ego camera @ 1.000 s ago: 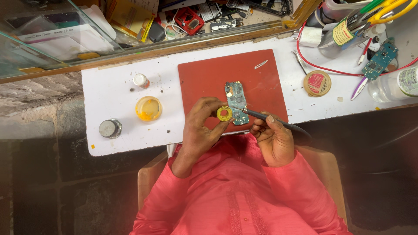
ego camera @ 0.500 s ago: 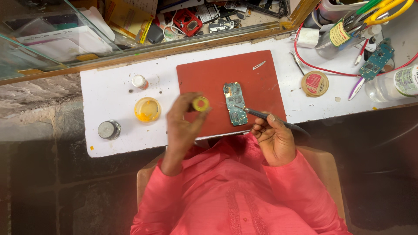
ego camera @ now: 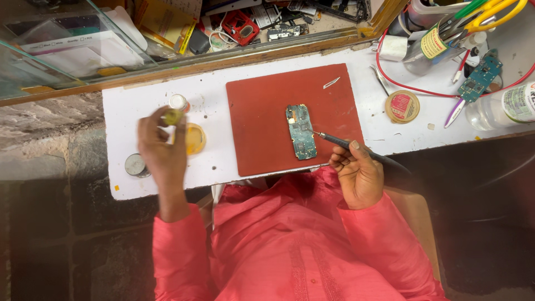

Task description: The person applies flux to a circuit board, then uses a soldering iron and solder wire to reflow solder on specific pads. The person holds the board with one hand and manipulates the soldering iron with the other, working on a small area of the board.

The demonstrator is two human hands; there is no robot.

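Observation:
A green phone circuit board [ego camera: 301,131] lies in the middle of a red mat [ego camera: 262,111] on the white bench. My right hand [ego camera: 356,173] grips a dark soldering iron [ego camera: 340,142] whose tip rests at the board's right edge. My left hand [ego camera: 161,147] is out over the left of the bench, holding a small yellow-green round piece [ego camera: 172,116] in its fingertips, just above a round yellow tin [ego camera: 195,139].
A small white-capped bottle [ego camera: 178,102] and a grey metal tin [ego camera: 134,165] stand near my left hand. A round red-topped tin [ego camera: 402,106], red wire, a blue-green board [ego camera: 480,78], a pen and a clear bottle [ego camera: 504,106] crowd the right. A glass case borders the back.
My left hand has carried the small yellow-green piece from the circuit board leftwards across the mat to above the yellow tin. My right hand still holds the iron at the board.

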